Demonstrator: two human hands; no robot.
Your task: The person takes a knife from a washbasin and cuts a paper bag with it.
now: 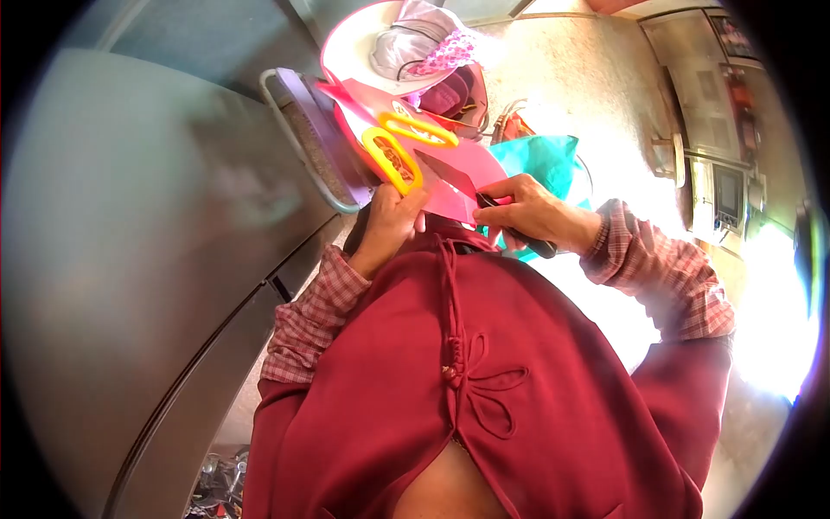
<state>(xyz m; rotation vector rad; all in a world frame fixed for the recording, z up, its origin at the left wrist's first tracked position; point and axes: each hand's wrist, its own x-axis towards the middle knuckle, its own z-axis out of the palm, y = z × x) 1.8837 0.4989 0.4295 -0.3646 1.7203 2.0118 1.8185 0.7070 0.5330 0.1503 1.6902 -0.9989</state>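
Your left hand [391, 216] has its fingers curled closed on the left edge of the pink card [450, 203], thumb beside the nearer yellow oval loop [374, 156]; your right hand [532, 208] is wrapped shut round a black-handled tool [540, 246], over the card's right edge. The card sits between your hands, just beyond your maroon jacket [380, 337]. Glare makes it hard to tell how the tool ends, so treat its far end as sharp: hold the card taut, left fingertips out of its line. Mind the purple chair [324, 130] and grey panel [112, 216] crowding your left elbow; there's more room right, past the teal bag [545, 160].
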